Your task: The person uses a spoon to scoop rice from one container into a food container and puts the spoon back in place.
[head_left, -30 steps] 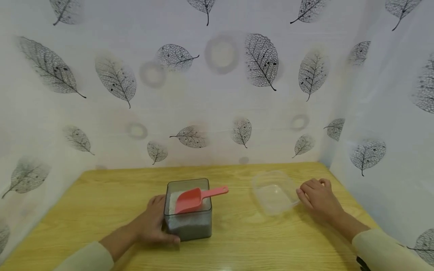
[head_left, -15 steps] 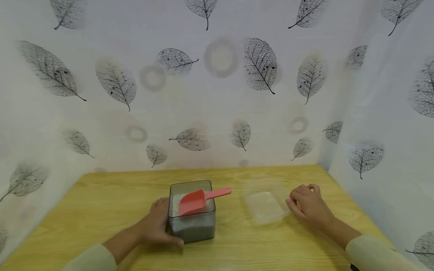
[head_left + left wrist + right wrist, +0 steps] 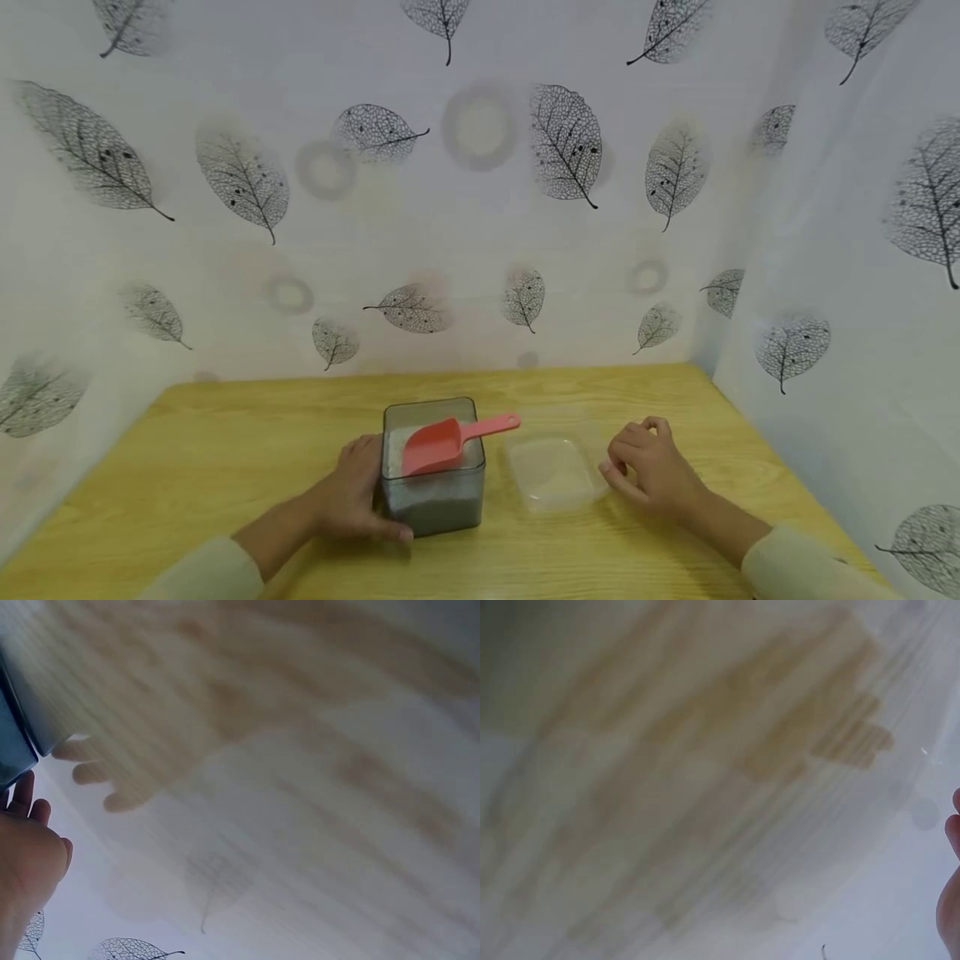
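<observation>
A grey see-through square container (image 3: 438,507) stands on the table, partly filled with white grains or powder (image 3: 394,448). A red scoop (image 3: 435,448) lies in it, its handle reaching over the right rim. My left hand (image 3: 351,496) grips the container's left side, thumb at the front and fingers towards the back. In the left wrist view, fingertips (image 3: 22,796) touch the container's wall (image 3: 13,739). Just right of it sits a clear, shallow plastic box (image 3: 555,475), its inside without visible contents. My right hand (image 3: 654,473) pinches this box's right edge; the fingertips partly hide the contact.
The light wood-grain table (image 3: 262,433) extends around both containers. A white leaf-printed curtain (image 3: 465,225) hangs behind the table and along both sides. Both wrist views show mostly table reflections and blur.
My right hand has drawn the clear box leftward and nearer, beside the grey container. The grey container and my left hand have shifted slightly right. The scoop stays in the grey container.
</observation>
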A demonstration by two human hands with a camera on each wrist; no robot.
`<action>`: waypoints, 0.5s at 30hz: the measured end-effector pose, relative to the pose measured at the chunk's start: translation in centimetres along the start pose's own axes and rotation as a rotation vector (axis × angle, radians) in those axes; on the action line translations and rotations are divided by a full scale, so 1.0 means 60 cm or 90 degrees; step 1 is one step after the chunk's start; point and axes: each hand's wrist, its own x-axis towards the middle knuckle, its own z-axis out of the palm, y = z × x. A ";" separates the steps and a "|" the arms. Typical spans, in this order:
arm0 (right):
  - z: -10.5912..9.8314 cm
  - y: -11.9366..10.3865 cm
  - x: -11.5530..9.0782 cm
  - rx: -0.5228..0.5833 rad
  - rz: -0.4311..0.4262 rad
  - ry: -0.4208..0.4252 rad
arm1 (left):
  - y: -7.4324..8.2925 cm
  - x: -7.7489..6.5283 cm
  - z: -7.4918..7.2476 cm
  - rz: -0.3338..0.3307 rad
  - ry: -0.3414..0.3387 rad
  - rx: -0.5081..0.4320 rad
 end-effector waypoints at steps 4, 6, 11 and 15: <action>0.006 -0.011 0.005 0.009 0.011 0.008 | 0.006 0.004 0.003 -0.017 -0.010 -0.005; 0.007 -0.014 0.010 0.003 0.013 0.017 | 0.010 0.007 0.002 -0.025 -0.013 -0.005; 0.006 -0.015 0.019 -0.010 0.025 0.032 | 0.018 0.016 0.000 -0.038 -0.016 0.005; 0.011 -0.017 0.015 -0.009 0.041 0.034 | 0.016 0.015 0.001 -0.031 -0.024 0.016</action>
